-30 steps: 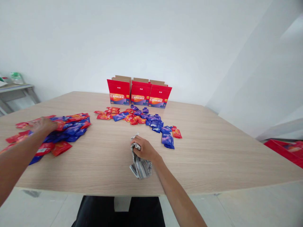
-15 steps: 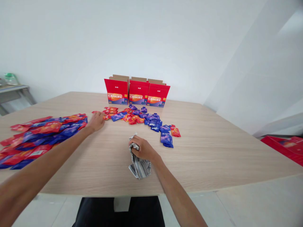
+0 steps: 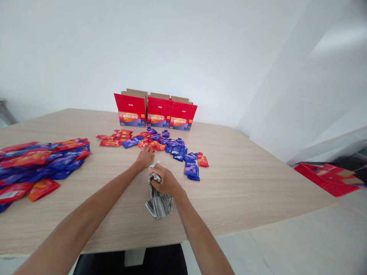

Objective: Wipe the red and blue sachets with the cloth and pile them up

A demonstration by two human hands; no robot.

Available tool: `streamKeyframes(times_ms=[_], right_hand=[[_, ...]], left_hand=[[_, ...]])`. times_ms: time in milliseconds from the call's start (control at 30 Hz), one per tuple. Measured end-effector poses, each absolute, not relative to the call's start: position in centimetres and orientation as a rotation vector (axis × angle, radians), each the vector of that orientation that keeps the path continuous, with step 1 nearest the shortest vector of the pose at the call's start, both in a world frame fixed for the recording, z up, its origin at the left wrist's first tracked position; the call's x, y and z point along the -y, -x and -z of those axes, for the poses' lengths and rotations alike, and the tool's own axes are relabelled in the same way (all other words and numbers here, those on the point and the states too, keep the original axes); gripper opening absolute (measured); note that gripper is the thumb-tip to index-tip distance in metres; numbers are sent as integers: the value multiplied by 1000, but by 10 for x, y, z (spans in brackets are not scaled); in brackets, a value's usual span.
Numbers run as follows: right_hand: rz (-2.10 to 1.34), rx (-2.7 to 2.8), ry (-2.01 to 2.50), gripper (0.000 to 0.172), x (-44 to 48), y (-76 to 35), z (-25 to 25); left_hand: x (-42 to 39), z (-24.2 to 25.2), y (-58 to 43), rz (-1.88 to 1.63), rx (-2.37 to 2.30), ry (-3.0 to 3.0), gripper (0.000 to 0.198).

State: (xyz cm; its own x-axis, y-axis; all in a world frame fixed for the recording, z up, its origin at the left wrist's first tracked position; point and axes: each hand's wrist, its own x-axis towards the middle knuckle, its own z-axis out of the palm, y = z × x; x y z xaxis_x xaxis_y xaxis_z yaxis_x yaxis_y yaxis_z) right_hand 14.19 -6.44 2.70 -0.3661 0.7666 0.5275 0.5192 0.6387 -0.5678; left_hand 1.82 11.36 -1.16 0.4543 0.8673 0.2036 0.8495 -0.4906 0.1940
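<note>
My right hand (image 3: 164, 180) is closed on a striped grey cloth (image 3: 159, 201) that rests bunched on the wooden table (image 3: 246, 183). My left hand (image 3: 144, 157) lies just beyond it with fingers stretched out, its tips at the near edge of a scatter of red and blue sachets (image 3: 169, 145). A larger heap of red and blue sachets (image 3: 40, 160) covers the table's left side.
Three open red cartons (image 3: 156, 112) stand in a row at the table's far edge against the white wall. A red box (image 3: 323, 175) lies on the floor to the right. The table's near edge is close to my body.
My left hand has swept from the left heap of sachets across to the middle scatter, beside my right hand. The right hand has stayed on the cloth. The view has shifted rightward.
</note>
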Motion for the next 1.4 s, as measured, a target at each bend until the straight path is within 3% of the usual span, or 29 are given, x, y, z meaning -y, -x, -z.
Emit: streamKeyframes(times_ms=[400, 767, 967, 1133, 1200, 1400], right_hand=[[-395, 2099, 978, 20, 70, -138, -33], [-380, 2088, 978, 18, 64, -142, -26], [-343, 2012, 959, 16, 68, -141, -31], [-292, 1898, 919, 17, 70, -134, -30], [-301, 1931, 926, 16, 70, -130, -27], [-382, 2034, 891, 18, 71, -123, -21]], left_hand=[[-28, -6, 23, -429, -1752, -2577, 27], [-2, 0, 49, -801, -1612, -2421, 53], [26, -10, 68, -885, -1334, -1670, 54], [57, -28, 47, -909, -800, -838, 35], [68, -26, 32, -934, -743, -669, 21], [78, -10, 10, -1047, -725, -502, 18]])
